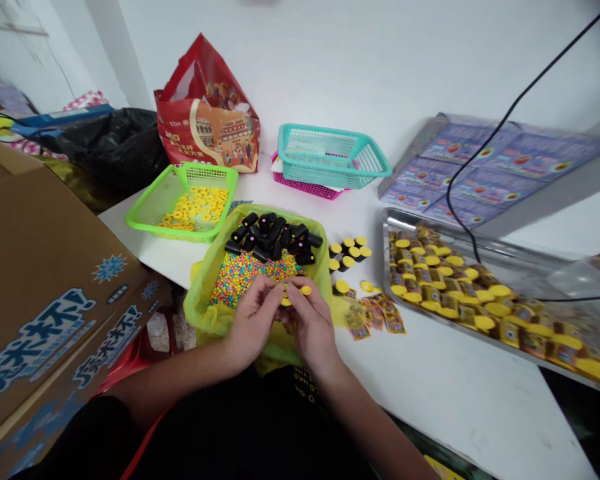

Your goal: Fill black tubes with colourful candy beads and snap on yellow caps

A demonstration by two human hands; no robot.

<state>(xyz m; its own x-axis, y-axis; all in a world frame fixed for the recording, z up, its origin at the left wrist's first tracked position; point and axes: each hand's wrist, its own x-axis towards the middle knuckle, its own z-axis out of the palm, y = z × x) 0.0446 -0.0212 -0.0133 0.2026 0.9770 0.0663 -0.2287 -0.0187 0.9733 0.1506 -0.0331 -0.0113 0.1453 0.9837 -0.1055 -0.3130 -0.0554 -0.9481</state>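
Observation:
My left hand (254,319) and my right hand (307,320) meet over the near edge of a yellow-green bag-lined container (205,280) full of small coloured candy beads (245,270) and black tubes (273,237). Both hands are closed in a pinch around a small yellow cap (294,291) and a tube that the fingers mostly hide. Capped black tubes with yellow lids (349,252) stand just right of the container. Small printed labels (377,315) lie beside my right hand.
A green basket (150,213) of yellow rings sits at the back left. A teal basket (330,157) rests on a pink one. A metal tray (395,223) of finished labelled tubes lies at the right. A cardboard box (40,287) stands at the left, a red bag (207,113) behind.

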